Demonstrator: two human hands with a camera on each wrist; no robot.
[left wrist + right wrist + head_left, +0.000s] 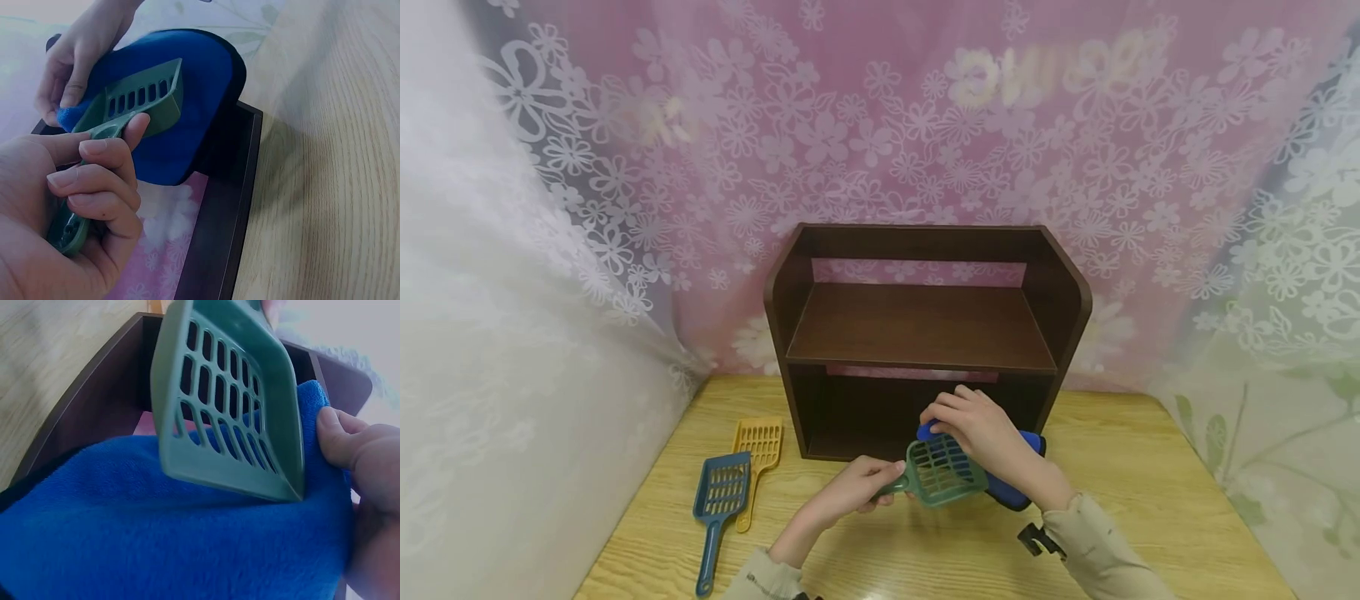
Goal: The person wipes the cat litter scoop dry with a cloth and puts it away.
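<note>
My left hand (857,490) grips the handle of a green slotted litter scoop (942,472), fingers curled round it in the left wrist view. The scoop's basket is turned toward my right hand (973,429). That hand pinches a blue cloth (156,544) with a dark edge between thumb and fingers. In the right wrist view the cloth lies against the underside and side edge of the scoop, and part of it shows through the slots. The rest of the cloth hangs below my right wrist, partly hidden by it in the head view.
A dark brown two-tier shelf (921,325) stands behind my hands on the wooden table (1120,483). To the left lie a dark blue litter scoop (724,492) and a yellow one (760,442), the blue partly over the yellow. Floral curtains (880,125) hang at the back and sides.
</note>
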